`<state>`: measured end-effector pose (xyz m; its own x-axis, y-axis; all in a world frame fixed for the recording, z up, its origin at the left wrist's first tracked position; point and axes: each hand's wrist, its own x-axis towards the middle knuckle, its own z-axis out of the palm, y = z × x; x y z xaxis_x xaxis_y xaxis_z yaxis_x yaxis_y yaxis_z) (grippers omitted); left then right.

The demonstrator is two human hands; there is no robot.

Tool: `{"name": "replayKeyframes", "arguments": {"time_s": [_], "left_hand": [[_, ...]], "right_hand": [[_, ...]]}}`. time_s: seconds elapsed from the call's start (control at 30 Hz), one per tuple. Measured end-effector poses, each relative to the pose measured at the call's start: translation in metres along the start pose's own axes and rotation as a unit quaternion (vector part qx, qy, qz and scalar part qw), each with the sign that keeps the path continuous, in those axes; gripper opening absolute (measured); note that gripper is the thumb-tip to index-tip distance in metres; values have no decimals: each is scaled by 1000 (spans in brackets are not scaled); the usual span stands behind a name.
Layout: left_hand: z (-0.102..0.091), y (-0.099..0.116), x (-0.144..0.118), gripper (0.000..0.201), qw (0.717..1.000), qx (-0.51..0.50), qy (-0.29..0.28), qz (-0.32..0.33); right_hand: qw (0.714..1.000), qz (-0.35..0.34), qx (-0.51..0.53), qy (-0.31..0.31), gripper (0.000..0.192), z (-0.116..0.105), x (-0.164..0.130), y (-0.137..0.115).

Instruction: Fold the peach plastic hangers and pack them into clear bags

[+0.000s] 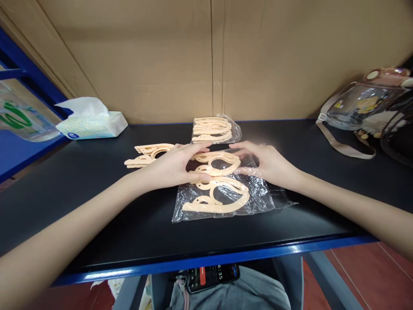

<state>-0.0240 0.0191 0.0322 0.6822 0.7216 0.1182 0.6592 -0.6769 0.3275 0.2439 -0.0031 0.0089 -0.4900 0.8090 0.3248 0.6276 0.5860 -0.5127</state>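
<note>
My left hand (176, 165) pinches a hanger (214, 163) at the bag (258, 193) mouth; my right hand (267, 163) presses the bag, open counter (97, 202) around.

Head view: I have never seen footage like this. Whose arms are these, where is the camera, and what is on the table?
There is no machine here. The camera sits on a person's head and looks down, so both arms are that person's own. The left hand pinches a peach plastic hook between thumb and fingers. The right hand rests on the open end of a clear bag, which lies on the black table and already holds more such hooks. Loose hooks lie to the left, and a filled bag farther back. A tissue pack is at the far left, a clear jug with a strap at the right. A phone lies on the lap.
</note>
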Motion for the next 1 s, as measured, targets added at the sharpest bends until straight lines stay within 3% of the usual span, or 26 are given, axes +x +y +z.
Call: {"name": "replayKeyframes", "arguments": {"time_s": [0.4, 0.5, 0.63, 0.77, 0.87, 1.0], "left_hand": [[-4, 3, -1, 81, 1000, -4, -15, -17], [-13, -2, -5, 85, 1000, -20, -12, -6], [-40, -19, -21, 101, 998, 20, -53, -34], [-63, -48, -37, 94, 985, 129, -93, -70], [-70, -65, -40, 86, 979, 160, -94, -90], [-70, -68, -36, 76, 976, 173, -85, -101]], "right_hand": [[1000, 0, -31, -7, 56, 1, 0, 5], [999, 3, -45, -24, 62, -6, -2, 4], [996, 28, -60, -64, 66, -25, -8, 6], [985, 22, -56, -160, 87, -41, -15, 7], [977, 21, -57, -204, 94, -44, -19, 7], [976, 31, -72, -204, 93, -40, -20, 7]]}}
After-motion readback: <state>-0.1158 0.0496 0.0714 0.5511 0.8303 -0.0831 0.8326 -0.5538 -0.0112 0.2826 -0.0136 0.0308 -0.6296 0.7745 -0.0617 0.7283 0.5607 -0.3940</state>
